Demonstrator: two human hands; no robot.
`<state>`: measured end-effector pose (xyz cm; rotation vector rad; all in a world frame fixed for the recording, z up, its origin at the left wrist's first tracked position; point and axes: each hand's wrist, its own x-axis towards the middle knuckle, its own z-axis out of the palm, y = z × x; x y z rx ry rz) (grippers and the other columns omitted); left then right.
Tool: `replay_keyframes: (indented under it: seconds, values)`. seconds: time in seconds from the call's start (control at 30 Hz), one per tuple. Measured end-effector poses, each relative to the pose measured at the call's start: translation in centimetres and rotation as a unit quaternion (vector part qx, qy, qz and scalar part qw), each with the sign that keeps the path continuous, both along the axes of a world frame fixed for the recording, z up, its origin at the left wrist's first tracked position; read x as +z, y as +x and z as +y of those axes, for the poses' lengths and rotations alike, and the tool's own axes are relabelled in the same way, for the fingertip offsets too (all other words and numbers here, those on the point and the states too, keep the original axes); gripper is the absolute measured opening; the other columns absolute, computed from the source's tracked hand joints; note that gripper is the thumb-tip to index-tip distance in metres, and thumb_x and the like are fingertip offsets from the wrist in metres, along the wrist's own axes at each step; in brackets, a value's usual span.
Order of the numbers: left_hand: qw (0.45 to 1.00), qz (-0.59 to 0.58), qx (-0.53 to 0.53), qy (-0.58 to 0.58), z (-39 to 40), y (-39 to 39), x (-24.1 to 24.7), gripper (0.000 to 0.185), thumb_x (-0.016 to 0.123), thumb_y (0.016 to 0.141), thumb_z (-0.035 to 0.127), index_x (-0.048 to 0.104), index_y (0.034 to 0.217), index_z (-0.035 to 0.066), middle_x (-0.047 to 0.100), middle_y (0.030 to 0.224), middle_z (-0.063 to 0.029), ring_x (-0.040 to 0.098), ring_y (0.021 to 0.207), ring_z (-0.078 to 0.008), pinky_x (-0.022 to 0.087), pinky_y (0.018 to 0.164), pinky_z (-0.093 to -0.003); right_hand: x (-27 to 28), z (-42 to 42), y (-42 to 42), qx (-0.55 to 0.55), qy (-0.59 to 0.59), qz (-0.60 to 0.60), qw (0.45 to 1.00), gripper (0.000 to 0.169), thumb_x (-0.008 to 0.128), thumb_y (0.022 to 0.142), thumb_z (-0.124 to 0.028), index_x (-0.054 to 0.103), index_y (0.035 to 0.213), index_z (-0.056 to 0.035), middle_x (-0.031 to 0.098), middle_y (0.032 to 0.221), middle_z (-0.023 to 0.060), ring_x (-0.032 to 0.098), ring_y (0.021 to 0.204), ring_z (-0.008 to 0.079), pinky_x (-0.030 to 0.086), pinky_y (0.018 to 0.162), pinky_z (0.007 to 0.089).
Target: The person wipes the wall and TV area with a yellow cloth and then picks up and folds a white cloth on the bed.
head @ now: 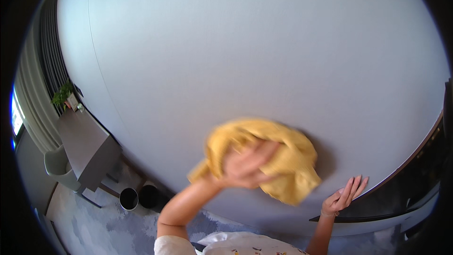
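Note:
My left hand (247, 164), blurred by motion, grips a bunched yellow cloth (293, 163) in front of a pale grey wall panel (247, 60). The cloth spreads past my fingers and throws a soft shadow to its right. Whether it presses flat on the panel I cannot tell. Lower right, my right hand (343, 196) holds nothing, its fingers extended and pointing up near the panel's lower right edge. A thin band circles that wrist.
On the left stand a desk (83, 134) with a potted plant (63, 94), a pale chair (60, 170) and two round bins (128, 198), (148, 196) on patterned carpet (116, 226). Curtains (35, 92) hang behind. A dark glossy recess (396, 187) borders the panel at right.

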<state>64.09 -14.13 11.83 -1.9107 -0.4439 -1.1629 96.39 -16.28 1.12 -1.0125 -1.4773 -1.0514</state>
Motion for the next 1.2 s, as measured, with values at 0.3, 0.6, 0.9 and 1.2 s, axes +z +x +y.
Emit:
replay_keyframes:
  seconds: [0.3, 0.6, 0.9, 1.2]
  values:
    - [0.862, -0.463, 0.204, 0.004, 4.3, -19.4, 1.4, 0.051, 0.051, 0.075, 0.0, 0.043, 0.126, 0.0, 0.05, 0.114, -0.0229, 0.049, 0.101, -0.0407, 0.041, 0.086, -0.042, 0.9, -0.3, -0.5, -0.035, 0.021, -0.023, 0.999, 0.037, 0.031, 0.09, -0.003, 0.047, 0.12, 0.0126, 0.046, 0.128, 0.0246, 0.032, 0.127, 0.0451, 0.028, 0.103, 0.0529]
    - [0.722, -0.657, 0.141, -0.165, 3.0, -11.7, -5.8, 0.034, 0.055, 0.091, 0.024, 0.054, 0.115, -0.001, 0.057, 0.112, -0.011, 0.055, 0.1, -0.0217, 0.043, 0.085, -0.0326, 1.0, -0.2, -0.6, -0.037, 0.02, -0.024, 0.999, 0.037, 0.031, 0.093, -0.005, 0.047, 0.122, 0.0107, 0.045, 0.13, 0.0237, 0.032, 0.128, 0.0431, 0.028, 0.103, 0.0504]
    - [0.949, -0.283, -0.012, -0.135, -0.9, 4.4, -5.6, 0.036, 0.066, 0.072, 0.016, 0.058, 0.106, 0.009, 0.05, 0.121, -0.0159, 0.051, 0.105, -0.0273, 0.048, 0.074, -0.0328, 1.0, 0.3, -0.9, -0.012, 0.028, -0.021, 0.999, 0.035, 0.033, 0.093, -0.005, 0.048, 0.121, 0.011, 0.045, 0.13, 0.0227, 0.033, 0.126, 0.0465, 0.027, 0.103, 0.0528]
    - [0.979, -0.172, 0.008, -0.107, -0.4, -3.0, -8.0, 0.024, 0.075, 0.06, 0.026, 0.062, 0.077, 0.015, 0.056, 0.113, -0.0163, 0.056, 0.099, -0.0297, 0.05, 0.062, -0.0342, 0.9, 0.1, -0.6, -0.027, 0.031, -0.033, 0.999, 0.036, 0.033, 0.093, -0.005, 0.047, 0.121, 0.0111, 0.045, 0.13, 0.0231, 0.032, 0.126, 0.0458, 0.027, 0.103, 0.0525]
